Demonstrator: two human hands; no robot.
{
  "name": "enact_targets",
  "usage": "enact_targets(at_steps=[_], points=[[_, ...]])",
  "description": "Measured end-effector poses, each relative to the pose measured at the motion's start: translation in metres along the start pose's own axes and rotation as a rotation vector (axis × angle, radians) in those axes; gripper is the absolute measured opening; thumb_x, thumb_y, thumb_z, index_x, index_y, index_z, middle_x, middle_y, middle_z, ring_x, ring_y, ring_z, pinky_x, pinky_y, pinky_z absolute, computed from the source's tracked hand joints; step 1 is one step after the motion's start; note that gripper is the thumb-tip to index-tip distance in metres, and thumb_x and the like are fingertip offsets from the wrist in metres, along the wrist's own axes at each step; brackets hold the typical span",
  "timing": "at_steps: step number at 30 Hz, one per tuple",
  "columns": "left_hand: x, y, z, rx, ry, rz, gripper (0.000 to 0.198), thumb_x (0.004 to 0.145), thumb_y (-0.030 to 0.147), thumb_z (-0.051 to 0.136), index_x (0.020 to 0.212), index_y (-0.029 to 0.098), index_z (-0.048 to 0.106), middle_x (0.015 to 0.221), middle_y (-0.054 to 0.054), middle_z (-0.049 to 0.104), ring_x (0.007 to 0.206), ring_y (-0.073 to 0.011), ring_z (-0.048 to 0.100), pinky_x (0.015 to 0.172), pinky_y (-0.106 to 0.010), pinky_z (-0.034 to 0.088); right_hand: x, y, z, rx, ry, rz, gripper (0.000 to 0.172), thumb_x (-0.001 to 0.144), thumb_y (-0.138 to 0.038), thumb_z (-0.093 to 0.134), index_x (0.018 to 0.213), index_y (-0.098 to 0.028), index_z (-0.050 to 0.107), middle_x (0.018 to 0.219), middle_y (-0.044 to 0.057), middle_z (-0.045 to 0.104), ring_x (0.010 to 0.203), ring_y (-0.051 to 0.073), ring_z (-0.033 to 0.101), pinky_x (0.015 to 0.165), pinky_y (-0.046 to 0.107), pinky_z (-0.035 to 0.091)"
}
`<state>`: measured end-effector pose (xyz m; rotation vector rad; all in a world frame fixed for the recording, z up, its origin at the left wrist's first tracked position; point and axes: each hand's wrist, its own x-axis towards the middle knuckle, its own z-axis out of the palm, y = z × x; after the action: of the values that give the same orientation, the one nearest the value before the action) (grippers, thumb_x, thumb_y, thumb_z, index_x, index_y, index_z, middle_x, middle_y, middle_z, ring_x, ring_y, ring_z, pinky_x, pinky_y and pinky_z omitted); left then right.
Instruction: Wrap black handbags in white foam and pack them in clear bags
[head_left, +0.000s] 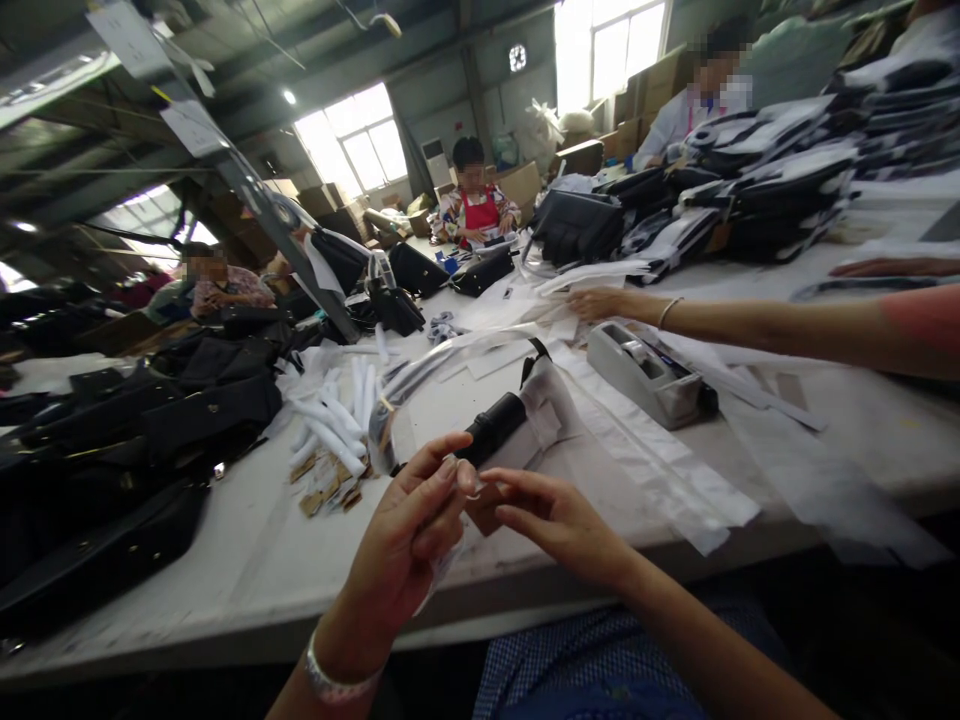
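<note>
My left hand [420, 530] is closed, with thumb and fingers pinched around a small whitish bit too small to make out. A strip of clear plastic shows below its palm. Close beside it, my right hand [559, 520] has its fingers apart, the index fingertip by the left fingertips. Between the hands there is a brown card tag [484, 508]; whether a finger touches it I cannot tell. Just beyond lies a black bag [496, 425] with a rounded body, partly covered by white tissue, and a handle wrapped in clear plastic [450, 345] arches behind it.
White paper rolls [330, 430] and brown tags [326, 485] are heaped left of centre. Black bags [217, 400] pile at far left. A grey tape dispenser [649, 375] stands to the right, near a co-worker's outstretched arm [750, 328]. White sheets [645, 440] overhang the table's front edge.
</note>
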<state>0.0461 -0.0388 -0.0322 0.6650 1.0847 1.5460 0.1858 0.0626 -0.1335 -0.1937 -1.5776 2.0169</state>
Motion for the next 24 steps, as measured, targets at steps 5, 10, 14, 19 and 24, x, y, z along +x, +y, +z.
enact_targets(at_steps=[5,10,14,19,24], points=[[0.001,0.002,0.002,0.011,0.001,-0.008,0.028,0.086,0.026,0.069,0.114,0.022,0.067,0.082,0.004,0.057,0.041,0.0051,0.019,0.038,-0.010,0.020,0.001,-0.009,-0.002,-0.130,0.056,-0.022,0.027,0.088,-0.036,0.070,0.110,-0.020,0.074,0.107,0.006,0.076,0.103,0.021,0.071,0.098,0.036,0.056],[0.004,0.002,0.000,0.094,0.026,0.044,0.030,0.087,0.028,0.069,0.116,0.023,0.065,0.081,0.003,0.057,0.042,0.0037,0.022,0.038,-0.011,0.018,-0.002,-0.017,-0.005,-0.283,0.104,-0.158,0.028,0.088,-0.039,0.070,0.109,-0.022,0.075,0.111,0.007,0.074,0.105,0.021,0.069,0.097,0.036,0.055],[0.005,0.002,-0.002,0.118,0.028,0.068,0.028,0.089,0.031,0.067,0.116,0.023,0.066,0.080,0.003,0.057,0.043,0.0030,0.020,0.039,-0.012,0.017,-0.003,-0.010,-0.009,-0.096,0.079,-0.076,0.043,0.100,-0.050,0.047,0.119,-0.020,0.071,0.119,0.011,0.071,0.111,0.024,0.068,0.097,0.042,0.055],[0.005,0.002,-0.001,0.099,0.000,0.073,0.027,0.090,0.032,0.066,0.115,0.023,0.066,0.080,0.003,0.057,0.043,0.0027,0.020,0.039,-0.013,0.016,-0.002,0.000,-0.007,-0.010,0.048,0.039,0.041,0.091,-0.039,0.065,0.130,-0.026,0.064,0.131,0.008,0.066,0.117,0.023,0.064,0.086,0.035,0.061],[0.006,-0.001,0.001,0.072,-0.023,0.060,0.026,0.090,0.031,0.066,0.114,0.022,0.066,0.079,0.004,0.056,0.042,0.0031,0.019,0.039,-0.014,0.014,-0.002,0.004,-0.002,0.183,-0.080,0.130,0.042,0.093,-0.037,0.062,0.134,-0.025,0.061,0.133,0.009,0.064,0.115,0.023,0.065,0.068,0.024,0.062]])
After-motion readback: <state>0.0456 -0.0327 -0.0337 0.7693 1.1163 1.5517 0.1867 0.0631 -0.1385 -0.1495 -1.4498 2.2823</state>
